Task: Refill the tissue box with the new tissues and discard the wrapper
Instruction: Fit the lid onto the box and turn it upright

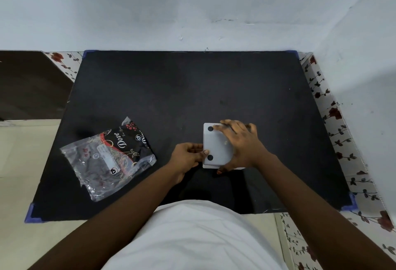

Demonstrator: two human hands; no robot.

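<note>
A white tissue box lies upside down on the black table, its pale bottom panel with two black round feet facing up. My right hand lies spread flat over the panel, fingers reaching its far edge and thumb at its near edge. My left hand pinches the box's left edge near the lower foot. The plastic tissue wrapper, clear with a black and red printed part, lies crumpled and flat to the left, apart from both hands. I cannot tell whether tissues are inside the box.
The table has blue corner guards and stands against a pale wall. A white floral-patterned surface runs along the right side. A dark brown panel stands at the left.
</note>
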